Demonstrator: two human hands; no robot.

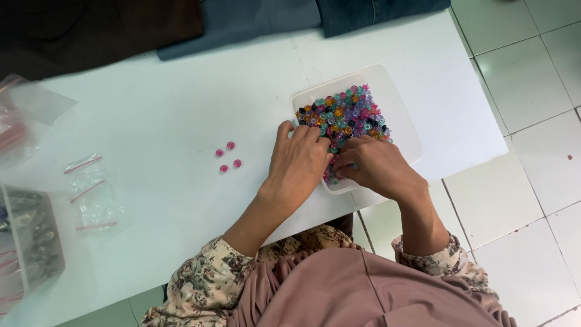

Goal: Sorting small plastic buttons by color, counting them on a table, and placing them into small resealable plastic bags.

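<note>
Beads (345,115) of many colours, pink, teal, orange, purple and black, fill a shallow white tray (402,112) that stands near the right edge of the white worktop (169,103). Both hands reach into the tray's near end. The left hand (298,165) lies palm down, its fingers bent onto the beads, while the right hand (375,165) sits just beside it, fingertips drawn together among the beads; whether either grip is clamped on a bead cannot be told, since the fingertips hide what lies under them. Four pink beads (227,156) lie loose on the worktop well to the left of the left hand. Farther left lie small clear bags with red strips (91,188). Dark folded cloths (242,18) lie along the far edge.
</note>
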